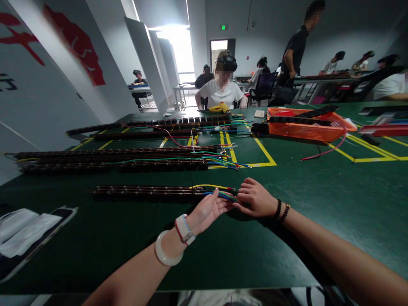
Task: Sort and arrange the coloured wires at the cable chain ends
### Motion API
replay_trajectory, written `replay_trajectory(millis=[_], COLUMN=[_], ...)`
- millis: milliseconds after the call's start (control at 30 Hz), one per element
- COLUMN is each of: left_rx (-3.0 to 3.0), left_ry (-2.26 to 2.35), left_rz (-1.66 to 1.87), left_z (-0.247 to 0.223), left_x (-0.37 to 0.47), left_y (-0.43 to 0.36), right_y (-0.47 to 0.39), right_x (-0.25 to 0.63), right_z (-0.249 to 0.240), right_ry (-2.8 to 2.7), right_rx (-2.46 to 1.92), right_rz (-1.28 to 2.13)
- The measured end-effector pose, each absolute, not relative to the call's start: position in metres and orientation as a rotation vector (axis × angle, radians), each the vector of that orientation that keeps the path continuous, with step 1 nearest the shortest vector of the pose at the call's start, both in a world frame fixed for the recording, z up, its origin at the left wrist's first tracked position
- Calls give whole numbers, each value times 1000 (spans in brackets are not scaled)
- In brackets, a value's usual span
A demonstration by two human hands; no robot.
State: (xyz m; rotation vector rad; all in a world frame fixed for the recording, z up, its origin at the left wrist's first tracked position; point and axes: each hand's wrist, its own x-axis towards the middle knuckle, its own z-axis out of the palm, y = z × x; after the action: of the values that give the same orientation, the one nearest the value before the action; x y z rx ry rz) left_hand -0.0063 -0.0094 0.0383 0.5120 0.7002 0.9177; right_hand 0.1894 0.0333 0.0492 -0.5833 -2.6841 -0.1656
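A long dark strip assembly (143,192) lies lengthwise in front of me, with yellow, blue and green wires leaving its right end. My left hand (212,208) is palm up beside those wires, its fingers stretched out beneath or against them. Curled closed, my right hand (255,199) pinches the ends of the blue and green wires (228,196) near my left fingertips. The exact grip is partly hidden by the fingers. The yellow wire (212,185) runs free above them, ending in a red-sleeved terminal.
Several similar strips with wires (127,159) lie further back on the green table (302,238). Behind them are a yellow heat gun (219,108), a phone (259,114) and an orange basket (306,131). White packets (28,231) sit at left. A person (221,87) sits opposite.
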Motion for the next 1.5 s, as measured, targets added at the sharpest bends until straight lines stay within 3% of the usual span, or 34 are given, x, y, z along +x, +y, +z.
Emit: replay_trajectory(millis=[300,867,1300,1500], left_rx=[600,572,577,559], left_ry=[742,736,699,714], left_rz=[839,832,840,849], left_z=[42,40,35,35], left_x=[-10,-10,-12,-11], left_y=[-12,-11,-10,-9], right_y=[44,51,33,15], right_x=[191,182,185,185], right_z=[45,40,47,57], right_ry=[-2583,-2690,-2580,-2623], right_rx=[-931,-1027,-911,-638], right_rz=[-100,-445,-218,-258])
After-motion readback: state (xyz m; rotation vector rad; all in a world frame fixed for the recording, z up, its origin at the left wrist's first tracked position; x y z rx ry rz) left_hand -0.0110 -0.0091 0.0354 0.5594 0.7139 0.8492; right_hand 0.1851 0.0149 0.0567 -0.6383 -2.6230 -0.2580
